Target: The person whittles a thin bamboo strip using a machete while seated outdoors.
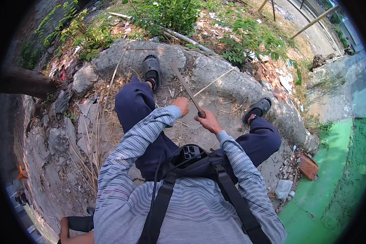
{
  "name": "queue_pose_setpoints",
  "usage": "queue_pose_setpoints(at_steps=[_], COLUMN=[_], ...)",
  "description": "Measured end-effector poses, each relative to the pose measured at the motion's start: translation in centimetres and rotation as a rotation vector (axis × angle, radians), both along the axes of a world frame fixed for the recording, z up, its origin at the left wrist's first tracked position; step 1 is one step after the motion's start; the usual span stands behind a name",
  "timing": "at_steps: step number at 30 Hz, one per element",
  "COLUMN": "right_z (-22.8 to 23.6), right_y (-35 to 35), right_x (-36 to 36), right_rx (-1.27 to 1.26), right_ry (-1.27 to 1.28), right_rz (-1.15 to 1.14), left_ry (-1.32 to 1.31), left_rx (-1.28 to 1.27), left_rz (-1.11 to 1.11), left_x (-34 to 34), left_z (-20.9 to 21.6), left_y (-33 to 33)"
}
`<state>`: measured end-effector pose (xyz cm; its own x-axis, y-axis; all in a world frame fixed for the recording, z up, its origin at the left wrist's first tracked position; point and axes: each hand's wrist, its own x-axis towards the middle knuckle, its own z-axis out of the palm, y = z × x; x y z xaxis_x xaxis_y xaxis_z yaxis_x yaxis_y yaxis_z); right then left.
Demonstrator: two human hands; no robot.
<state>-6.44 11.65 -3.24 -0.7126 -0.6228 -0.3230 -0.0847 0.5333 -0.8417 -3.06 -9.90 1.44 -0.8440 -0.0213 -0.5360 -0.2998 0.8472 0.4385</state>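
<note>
My right hand (209, 122) is wrapped round the dark handle of a long knife (184, 85). Its narrow, brownish blade slants away from me to the upper left, over the dirt between my feet. Just left of the blade, my left hand (181, 106) is closed, knuckles up; whatever its fingers may hold is hidden. A thin pale stick (214, 81) slants up to the right from beside the blade, its near end close to my left hand. Whether that hand touches the stick I cannot tell.
My sandalled feet rest by a rough stone ledge (232, 81). Long dry strips (96, 134) lie to the left, near a dark trunk (28, 82). A reddish brick (308, 166) sits by green-painted concrete (325, 179). Another person's arm (65, 229) shows at lower left.
</note>
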Motion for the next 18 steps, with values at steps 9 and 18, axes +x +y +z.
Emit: queue_pose_setpoints(at_steps=[9,18], right_z=[0.1,1.2], right_y=[-0.6,-1.6], right_x=[0.7,0.5], right_rx=[0.065,0.108], right_ry=[0.06,0.044], right_rz=[0.041,-0.031], left_ry=[0.029,0.16], left_rx=[-0.175,-0.233], left_rz=[0.063,0.051], left_x=[0.1,0.3], left_z=[2.0,0.3], left_y=[1.0,1.1])
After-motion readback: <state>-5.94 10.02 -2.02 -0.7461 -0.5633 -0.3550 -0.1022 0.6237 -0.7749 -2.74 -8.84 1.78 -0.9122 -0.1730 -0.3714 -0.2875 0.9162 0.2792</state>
